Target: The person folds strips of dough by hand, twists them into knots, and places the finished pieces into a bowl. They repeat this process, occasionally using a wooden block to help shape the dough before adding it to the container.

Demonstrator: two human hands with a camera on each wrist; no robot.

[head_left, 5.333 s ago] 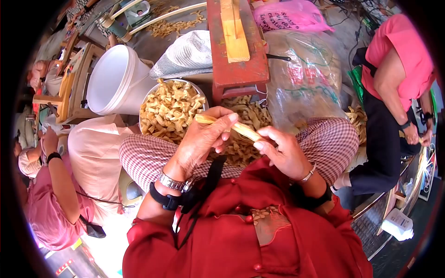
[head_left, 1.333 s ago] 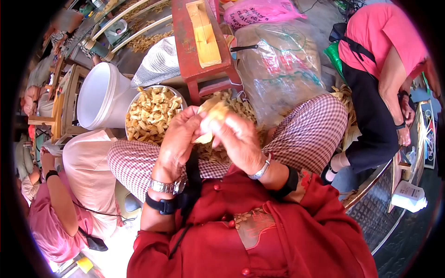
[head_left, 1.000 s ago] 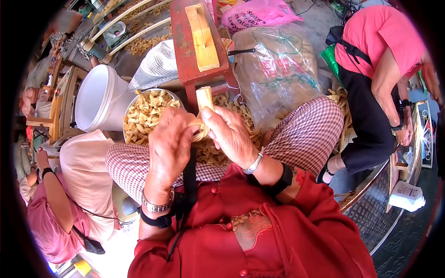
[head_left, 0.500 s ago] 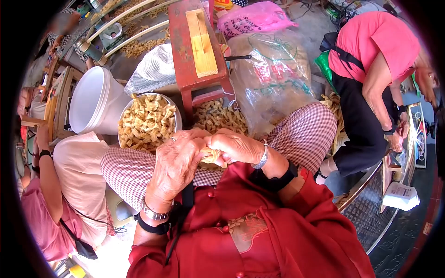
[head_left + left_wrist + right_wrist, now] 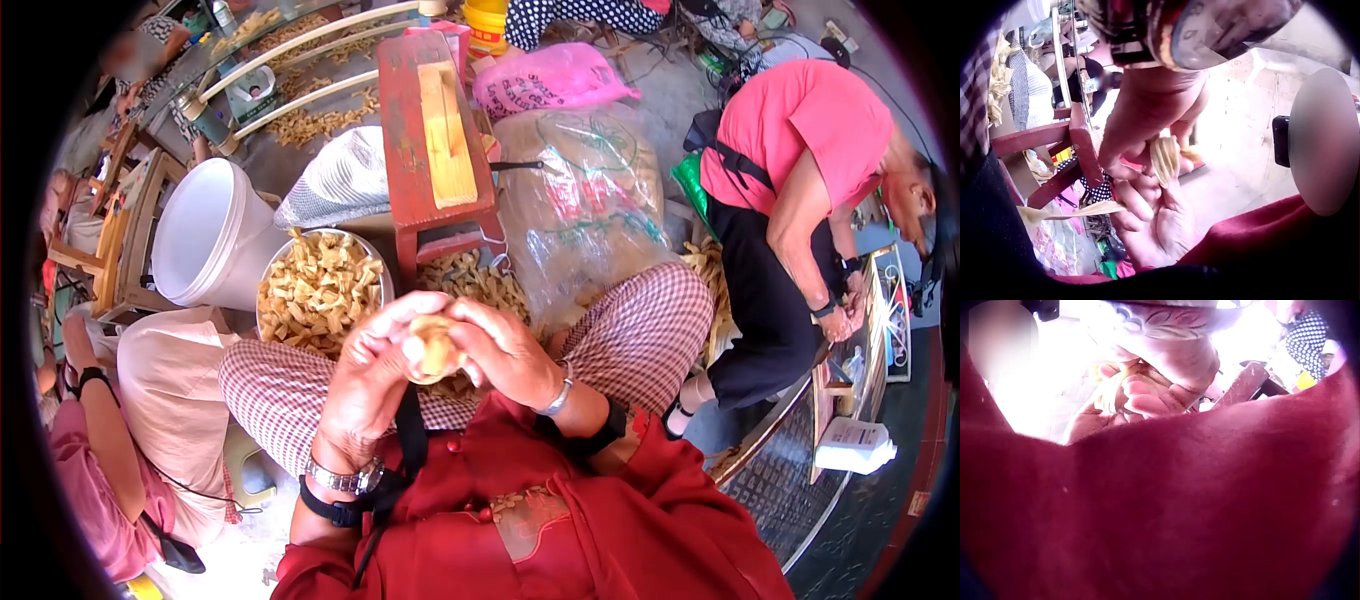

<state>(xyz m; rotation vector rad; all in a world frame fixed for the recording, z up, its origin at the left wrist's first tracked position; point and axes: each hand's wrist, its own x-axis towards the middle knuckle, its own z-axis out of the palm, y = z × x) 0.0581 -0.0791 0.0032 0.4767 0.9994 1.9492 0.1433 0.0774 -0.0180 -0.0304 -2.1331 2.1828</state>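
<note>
A pale yellow, pliable strip (image 5: 437, 345) is looped into a small bundle between my two hands, in front of my lap. My left hand (image 5: 368, 380) holds the bundle from the left, thumb against its face. From the right, my right hand (image 5: 515, 362) grips it with curled fingers. In the left wrist view the looped strip (image 5: 1165, 161) shows layered folds at the fingertips, and a loose tail (image 5: 1079, 212) sticks out past my right hand's curled fingers. The right wrist view shows the strip (image 5: 1110, 397) between the fingers of both hands; part of it is hidden.
A round bowl (image 5: 386, 290) heaped with folded yellow pieces stands beyond my left knee, with more pieces (image 5: 480, 285) beside it. A red bench (image 5: 405, 150) bearing a wooden block (image 5: 445, 140) stands ahead. A white bucket (image 5: 205, 235), plastic sack (image 5: 580, 210) and seated people surround me.
Earlier the strip was long and straight between my hands. It was then folded and looped, and now it is a compact bundle. My view has shifted; the bench sits lower in it.
</note>
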